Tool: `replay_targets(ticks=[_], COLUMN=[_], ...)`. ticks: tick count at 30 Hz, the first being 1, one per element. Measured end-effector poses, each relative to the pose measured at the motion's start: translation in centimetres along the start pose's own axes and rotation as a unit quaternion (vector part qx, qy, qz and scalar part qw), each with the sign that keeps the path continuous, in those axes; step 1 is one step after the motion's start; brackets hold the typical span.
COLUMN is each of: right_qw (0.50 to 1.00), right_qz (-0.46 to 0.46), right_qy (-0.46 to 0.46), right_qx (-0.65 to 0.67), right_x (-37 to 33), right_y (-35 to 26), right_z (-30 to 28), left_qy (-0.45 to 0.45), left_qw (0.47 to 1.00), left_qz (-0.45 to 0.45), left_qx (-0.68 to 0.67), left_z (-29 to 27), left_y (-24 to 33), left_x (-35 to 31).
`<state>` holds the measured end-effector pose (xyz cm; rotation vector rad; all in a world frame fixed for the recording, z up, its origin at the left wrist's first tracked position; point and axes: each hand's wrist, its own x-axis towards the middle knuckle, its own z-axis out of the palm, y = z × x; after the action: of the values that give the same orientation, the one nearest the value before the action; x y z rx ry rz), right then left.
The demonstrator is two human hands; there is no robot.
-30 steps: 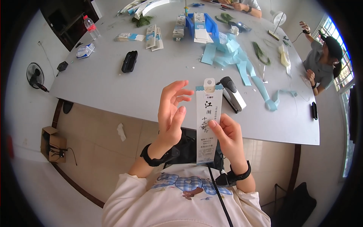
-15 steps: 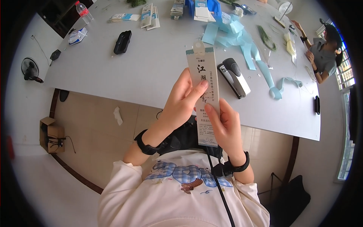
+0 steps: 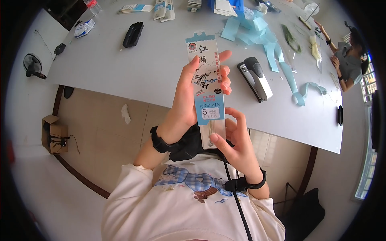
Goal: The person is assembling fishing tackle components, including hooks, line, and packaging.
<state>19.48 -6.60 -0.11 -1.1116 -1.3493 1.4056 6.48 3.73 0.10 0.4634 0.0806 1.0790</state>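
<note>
A long, narrow white-and-blue card packet (image 3: 205, 94) stands nearly upright before me, its hang-hole tab at the top. Its printed, decorated face is toward me; the lower end is a clear sleeve (image 3: 206, 134) with pale thin strands inside. My left hand (image 3: 183, 98) wraps round the packet from the left, thumb along the front edge, fingertips showing past the right edge. At the bottom, my right hand (image 3: 241, 150) pinches the sleeve's right side, thumb in front, other fingers bent beside and partly behind it. A black-and-silver stapler (image 3: 255, 79) lies on the table right of the packet.
Tangled light-blue strips (image 3: 275, 52) trail over the grey table (image 3: 161, 76). Stacked packets (image 3: 134, 9), a blue bin (image 3: 235, 5), a black case (image 3: 132, 34) and a bottle (image 3: 93, 6) are farther back. A person (image 3: 349, 60) works at the right side.
The packet has been turned over, from its mostly white printed side to its blue decorated face. My left hand now wraps round it higher up; my right hand has slid down to its lower end.
</note>
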Motion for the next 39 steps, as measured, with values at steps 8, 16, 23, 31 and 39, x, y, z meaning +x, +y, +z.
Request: replay_targets(ticks=[8, 16, 23, 31, 39], right_qw=[0.985, 0.991, 0.992, 0.984, 0.994], right_qz=[0.094, 0.067, 0.064, 0.097, 0.080], right_qy=[-0.054, -0.003, 0.014, 0.072, -0.032], right_qx=[0.138, 0.112, 0.106, 0.128, 0.074], right_x=[-0.6, -0.3, -0.1, 0.5, 2.6], right_y=[0.1, 0.4, 0.3, 1.3, -1.0], right_z=[-0.9, -1.0, -0.9, -2.8, -2.4], left_qy=[0.072, 0.070, 0.066, 0.070, 0.086], left_qw=[0.993, 0.992, 0.983, 0.979, 0.955], left_qz=[0.010, -0.028, -0.024, -0.019, -0.067], left_qx=[0.090, 0.106, 0.172, 0.192, 0.276], left_z=[-0.5, 0.1, -1.3, -0.8, 0.8], left_y=[0.5, 0.3, 0.0, 0.6, 0.6], left_x=[0.7, 0.1, 0.1, 0.2, -0.5])
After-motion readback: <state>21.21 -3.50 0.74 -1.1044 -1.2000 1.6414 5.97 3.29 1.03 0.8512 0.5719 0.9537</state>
